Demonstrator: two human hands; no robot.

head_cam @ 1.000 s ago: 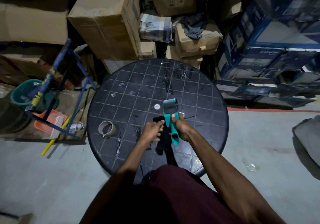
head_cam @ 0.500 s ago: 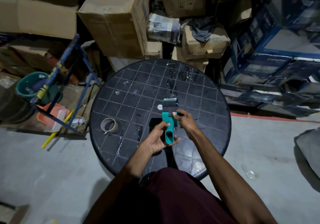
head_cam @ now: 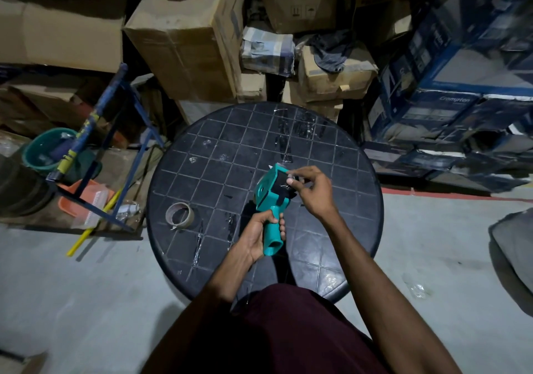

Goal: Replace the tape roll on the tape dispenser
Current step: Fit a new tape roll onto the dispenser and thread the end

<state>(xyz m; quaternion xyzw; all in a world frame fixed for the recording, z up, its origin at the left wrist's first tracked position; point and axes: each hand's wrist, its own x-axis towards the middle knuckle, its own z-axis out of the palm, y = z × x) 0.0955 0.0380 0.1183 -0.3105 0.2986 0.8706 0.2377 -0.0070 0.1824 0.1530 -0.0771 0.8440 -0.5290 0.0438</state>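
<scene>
A teal tape dispenser [head_cam: 266,190] is held up over the round black table [head_cam: 219,148]. My left hand [head_cam: 258,233] grips its handle from the left side. My right hand [head_cam: 310,190] pinches at the dark part on the dispenser's head, thumb and fingers curled on it. What exactly the fingers pinch is too small to tell. A brown tape roll [head_cam: 179,215] lies flat on the table's left side, apart from both hands.
Stacked cardboard boxes [head_cam: 187,41] stand behind the table, blue printed boxes [head_cam: 450,90] at the right. A blue metal frame [head_cam: 115,131], a green bucket [head_cam: 43,151] and an orange tray [head_cam: 83,200] crowd the floor at the left. Grey floor surrounds the table's near side.
The dispenser has been lifted off the table and tilted onto its side. My left hand moved onto the handle and closed round it; my right hand shifted up to the dispenser's head.
</scene>
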